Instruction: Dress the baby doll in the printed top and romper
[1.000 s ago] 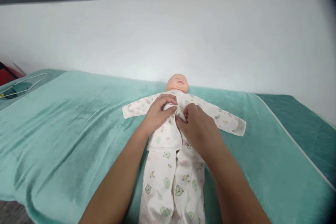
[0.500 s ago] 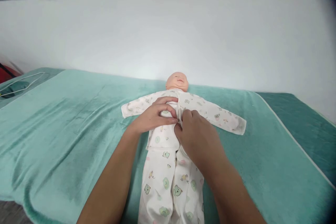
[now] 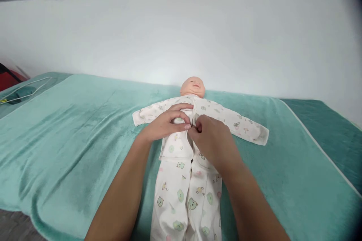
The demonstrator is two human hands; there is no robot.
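Your left hand (image 3: pixel 166 124) pinches the printed top (image 3: pixel 181 145) at the chest | your right hand (image 3: pixel 210 139) grips the other front edge, fingertips touching the left's | the doll (image 3: pixel 193 86) lies face-up, arms spread, mid-blanket (image 3: pixel 70 135), head toward the wall (image 3: pixel 181 34)

Soft, even light fills the scene, with a mild bright patch on the white wall (image 3: pixel 169 45) at the far middle. Shadows under the forearms are faint. The right edge darkens and blurs; lines bow slightly near the borders.
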